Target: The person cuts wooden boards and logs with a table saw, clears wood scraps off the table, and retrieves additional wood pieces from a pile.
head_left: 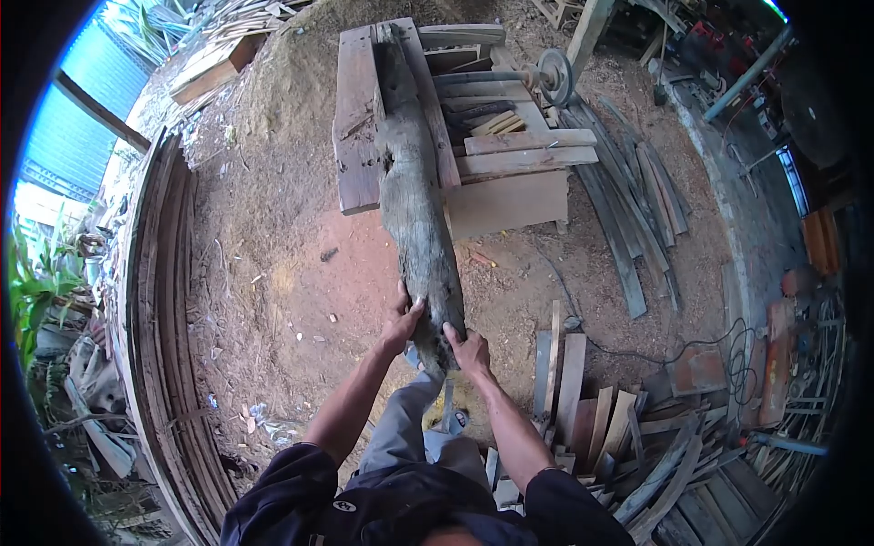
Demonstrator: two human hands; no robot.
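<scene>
A long, weathered grey log (414,200) lies with its far part on a wooden workbench (358,118), its near end reaching out toward my body. My left hand (403,316) is closed on the left side of the log close to its near end. On the right side, a little nearer to me, my right hand (467,348) grips the same log. Both thumbs rest on the upper surface, while the fingers curl underneath and are partly hidden.
A metal wheel (555,77) on a shaft stands at the bench's right. Long planks (628,209) lie on the ground beyond it. Stacked boards (164,328) run along the left. Scrap wood (601,428) and a black cable (637,357) are at the lower right.
</scene>
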